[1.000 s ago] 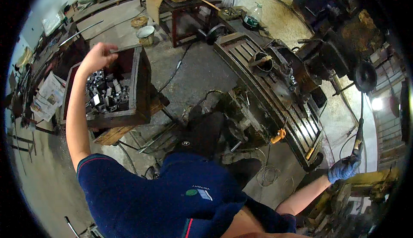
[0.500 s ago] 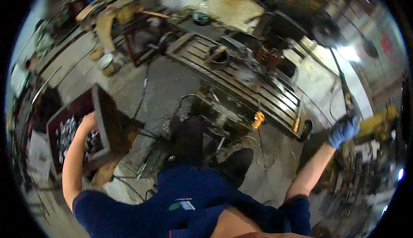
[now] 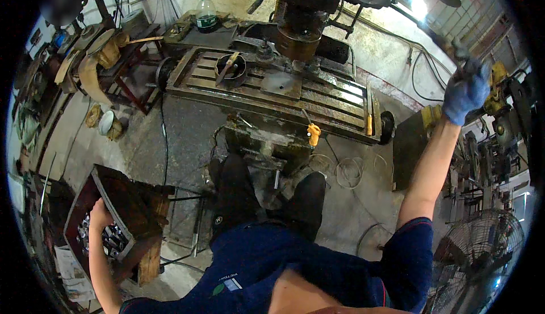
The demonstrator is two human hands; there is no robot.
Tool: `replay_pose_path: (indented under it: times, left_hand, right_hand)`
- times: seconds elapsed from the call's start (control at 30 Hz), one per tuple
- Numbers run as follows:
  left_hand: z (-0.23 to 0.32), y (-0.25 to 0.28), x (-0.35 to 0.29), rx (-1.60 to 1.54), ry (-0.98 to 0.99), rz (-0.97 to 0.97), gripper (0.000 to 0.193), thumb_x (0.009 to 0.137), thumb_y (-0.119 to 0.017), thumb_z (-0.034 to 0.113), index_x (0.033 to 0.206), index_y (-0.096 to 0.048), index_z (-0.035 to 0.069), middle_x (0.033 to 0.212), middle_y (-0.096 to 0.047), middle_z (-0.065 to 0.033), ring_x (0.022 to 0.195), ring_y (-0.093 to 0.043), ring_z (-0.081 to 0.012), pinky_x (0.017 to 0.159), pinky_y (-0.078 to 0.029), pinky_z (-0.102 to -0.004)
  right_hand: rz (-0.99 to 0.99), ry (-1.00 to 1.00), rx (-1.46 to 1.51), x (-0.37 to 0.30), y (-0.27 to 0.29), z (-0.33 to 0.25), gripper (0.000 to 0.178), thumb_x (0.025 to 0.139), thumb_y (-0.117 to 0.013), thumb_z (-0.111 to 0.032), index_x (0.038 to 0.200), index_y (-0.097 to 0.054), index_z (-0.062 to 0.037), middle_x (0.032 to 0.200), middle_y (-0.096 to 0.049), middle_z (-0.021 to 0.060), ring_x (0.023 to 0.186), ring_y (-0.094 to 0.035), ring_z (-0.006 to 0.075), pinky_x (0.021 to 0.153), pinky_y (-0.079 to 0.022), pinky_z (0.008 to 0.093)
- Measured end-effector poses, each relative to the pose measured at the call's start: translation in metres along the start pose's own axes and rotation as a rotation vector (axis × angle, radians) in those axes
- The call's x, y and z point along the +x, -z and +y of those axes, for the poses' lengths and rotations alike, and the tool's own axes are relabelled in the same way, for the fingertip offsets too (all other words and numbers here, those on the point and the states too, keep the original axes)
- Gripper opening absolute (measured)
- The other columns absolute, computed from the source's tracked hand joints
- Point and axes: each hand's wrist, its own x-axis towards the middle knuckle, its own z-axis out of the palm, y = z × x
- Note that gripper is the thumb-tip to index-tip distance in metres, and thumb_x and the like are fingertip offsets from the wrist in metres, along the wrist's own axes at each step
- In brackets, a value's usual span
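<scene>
At the lower left, my bare left hand (image 3: 100, 214) reaches into a dark open box (image 3: 131, 231) holding many small shiny metal parts (image 3: 115, 237). Its fingers point down among the parts and are largely hidden, so what they hold cannot be made out. On the far right my right hand (image 3: 466, 93), in a blue-grey glove, is raised and closed round the end of a long machine lever (image 3: 431, 34). Ahead stands a drilling or milling machine, its dark spindle head (image 3: 298, 36) above a slotted metal table (image 3: 335, 105). A plate (image 3: 282, 85) lies under the head.
A round pot with a brush (image 3: 231, 70) sits on the machine table. Behind it is a clear jug (image 3: 206, 16) of dark liquid. A yellow-handled tool (image 3: 313, 135) hangs at the table's front edge. A fan (image 3: 482, 251) stands lower right; cables cross the floor.
The view has swung right, bringing the machine to the middle and the box lower in the picture. My left hand remains in the box, and my right hand remains on the lever.
</scene>
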Motion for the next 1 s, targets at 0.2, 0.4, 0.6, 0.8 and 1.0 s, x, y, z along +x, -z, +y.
replay_pose_path:
  times: [0.2, 0.4, 0.6, 0.8, 1.0]
  left_hand:
    - [0.010, 0.005, 0.011, -0.379, 0.156, -0.200, 0.037, 0.072, -0.064, 0.010, 0.107, -0.054, 0.005, 0.080, -0.064, -0.0149, 0.059, -0.064, -0.0243, 0.062, -0.051, -0.0367]
    - [-0.138, -0.076, 0.020, -0.317, 0.214, -0.101, 0.048, 0.079, -0.055, 0.034, 0.119, -0.049, 0.008, 0.112, -0.056, -0.0183, 0.104, -0.054, -0.0336, 0.083, -0.045, -0.0407]
    - [-0.089, -0.069, 0.043, -0.352, 0.153, -0.111, 0.046, 0.084, -0.050, 0.034, 0.122, -0.048, 0.008, 0.109, -0.057, -0.0165, 0.097, -0.057, -0.0309, 0.085, -0.043, -0.0354]
    - [-0.101, -0.077, 0.028, -1.108, 0.364, 0.004, 0.039, 0.084, -0.051, 0.021, 0.120, -0.049, 0.005, 0.102, -0.058, -0.0138, 0.086, -0.058, -0.0231, 0.074, -0.047, -0.0342]
    - [0.016, 0.039, -0.020, -0.864, 0.295, 0.315, 0.020, 0.077, -0.057, 0.015, 0.091, -0.061, 0.002, 0.068, -0.053, 0.0017, 0.052, -0.046, -0.0072, 0.042, -0.037, -0.0234]
  right_hand:
    - [-0.053, 0.252, -0.248, 0.037, 0.000, 0.037, 0.024, 0.066, -0.059, 0.007, 0.087, -0.064, -0.0030, 0.090, -0.065, 0.0106, 0.084, -0.063, 0.0242, 0.078, -0.048, 0.0297]
    - [0.135, -0.346, 0.909, -0.020, -0.010, 0.003, 0.031, 0.089, -0.044, -0.015, 0.111, -0.054, 0.0057, 0.114, -0.054, 0.0188, 0.105, -0.054, 0.0314, 0.093, -0.042, 0.0464]
    - [-0.271, -1.044, 0.757, -0.159, 0.027, -0.063, 0.035, 0.087, -0.051, -0.033, 0.089, -0.062, 0.0001, 0.085, -0.063, 0.0082, 0.074, -0.058, 0.0161, 0.072, -0.045, 0.0296]
    - [-0.641, -1.521, 0.876, -0.309, 0.016, -0.103, 0.028, 0.083, -0.059, -0.029, 0.090, -0.064, -0.0015, 0.080, -0.065, 0.0061, 0.070, -0.058, 0.0111, 0.065, -0.046, 0.0254]
    - [-0.978, -1.860, 0.784, -0.384, -0.021, -0.121, 0.025, 0.080, -0.064, -0.029, 0.094, -0.065, -0.0085, 0.075, -0.059, -0.0047, 0.060, -0.049, 0.0062, 0.054, -0.039, 0.0208]
